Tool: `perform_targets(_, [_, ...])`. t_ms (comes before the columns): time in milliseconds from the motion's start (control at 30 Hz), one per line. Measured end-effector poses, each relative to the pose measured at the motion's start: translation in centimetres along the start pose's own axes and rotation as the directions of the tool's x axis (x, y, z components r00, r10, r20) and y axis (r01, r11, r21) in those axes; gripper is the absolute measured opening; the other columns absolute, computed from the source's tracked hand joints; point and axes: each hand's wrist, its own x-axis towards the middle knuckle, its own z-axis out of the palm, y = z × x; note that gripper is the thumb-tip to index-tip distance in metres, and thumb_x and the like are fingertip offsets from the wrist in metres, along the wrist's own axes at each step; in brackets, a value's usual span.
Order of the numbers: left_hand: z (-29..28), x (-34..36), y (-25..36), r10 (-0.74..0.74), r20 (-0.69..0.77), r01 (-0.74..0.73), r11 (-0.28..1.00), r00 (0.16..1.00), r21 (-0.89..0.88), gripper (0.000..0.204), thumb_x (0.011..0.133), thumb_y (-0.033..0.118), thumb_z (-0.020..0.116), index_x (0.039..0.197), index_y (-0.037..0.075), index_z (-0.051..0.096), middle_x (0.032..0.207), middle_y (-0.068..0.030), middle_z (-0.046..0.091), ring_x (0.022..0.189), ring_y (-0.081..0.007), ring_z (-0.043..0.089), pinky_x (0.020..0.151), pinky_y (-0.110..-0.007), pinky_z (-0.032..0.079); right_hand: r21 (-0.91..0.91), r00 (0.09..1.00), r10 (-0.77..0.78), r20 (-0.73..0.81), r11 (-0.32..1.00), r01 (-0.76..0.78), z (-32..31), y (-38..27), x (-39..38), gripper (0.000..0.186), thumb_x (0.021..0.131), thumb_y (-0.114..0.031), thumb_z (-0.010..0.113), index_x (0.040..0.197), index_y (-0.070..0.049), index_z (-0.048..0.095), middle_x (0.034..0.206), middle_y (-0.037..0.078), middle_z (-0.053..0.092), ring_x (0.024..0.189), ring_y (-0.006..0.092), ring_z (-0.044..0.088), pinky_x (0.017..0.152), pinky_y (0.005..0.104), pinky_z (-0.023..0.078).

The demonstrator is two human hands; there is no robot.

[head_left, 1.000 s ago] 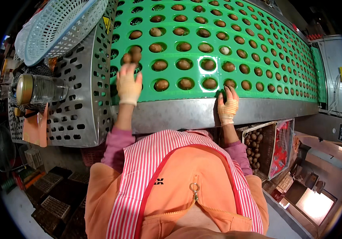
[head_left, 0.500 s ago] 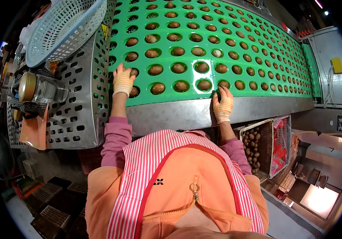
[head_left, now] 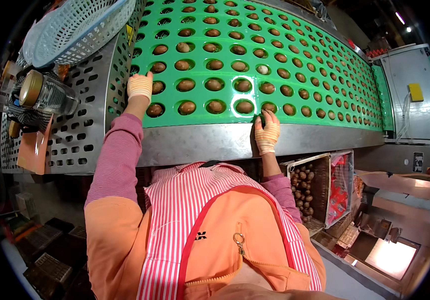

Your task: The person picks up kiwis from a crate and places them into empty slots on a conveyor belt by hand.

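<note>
Brown eggs (head_left: pixel 186 84) lie singly in the oval holes of a green perforated belt (head_left: pixel 200 119). My left hand (head_left: pixel 140 89), in a striped fingerless wrap, is at the belt's left side beside the metal guard; its thumb side stands apart and some fingertips are hard to see. It is nearest the egg (head_left: pixel 158 87) in the second row, and no egg shows in it. My right hand (head_left: pixel 268 132), wrapped alike, rests open over the front edge of the belt, fingertips just below another egg (head_left: pixel 269 107) in the front row.
A perforated metal guard (head_left: pixel 87 120) on the left carries a glass jar (head_left: pixel 55 92) and a pale blue basket (head_left: pixel 82 35). A steel rail (head_left: pixel 200 142) runs along the belt's front. To the lower right stands a crate (head_left: pixel 320 192) with many brown eggs.
My left hand has moved left, off the egg holes toward the guard, with its arm swung outward. My right hand stays by the same front-row egg. The whole view has shifted slightly.
</note>
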Motion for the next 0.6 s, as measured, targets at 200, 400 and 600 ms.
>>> perform_targets(200, [-4.1,0.3,2.1,0.088,-0.099,-0.100,0.987,0.991,-0.123,0.035,0.080,0.008,0.071,0.115,0.008,0.066,0.117,-0.0132,0.067,0.107,-0.0303,0.065,0.087,-0.041,0.055,-0.012,1.000,-0.009,-0.016,1.000,0.009,-0.1,0.4,0.1,0.031,0.080,-0.012,0.072,0.109,-0.006,0.066,0.115,0.014,0.063,0.104,0.0361,0.059,0.092,0.0456,0.048])
perform_targets(400, [-2.9,0.2,7.3,0.458,-0.125,-0.452,0.729,0.880,-0.514,0.044,0.083,0.025,0.069,0.124,0.009,0.058,0.114,-0.0205,0.065,0.107,-0.0382,0.061,0.092,-0.044,0.050,0.013,1.000,-0.017,-0.016,1.000,0.018,-0.1,-0.3,0.9,0.027,0.078,-0.009,0.072,0.104,-0.005,0.066,0.112,0.015,0.064,0.102,0.0369,0.059,0.089,0.0460,0.049])
perform_targets(600, [-6.4,4.4,6.9,0.398,-0.244,-0.453,0.607,0.884,-0.653,0.036,0.087,0.017,0.062,0.121,0.007,0.062,0.122,-0.0197,0.062,0.112,-0.0387,0.058,0.095,-0.043,0.048,-0.015,0.999,-0.031,-0.039,0.999,0.031,-0.2,-0.3,0.6,0.025,0.077,-0.007,0.072,0.100,-0.005,0.066,0.109,0.014,0.065,0.098,0.0366,0.059,0.087,0.0464,0.050])
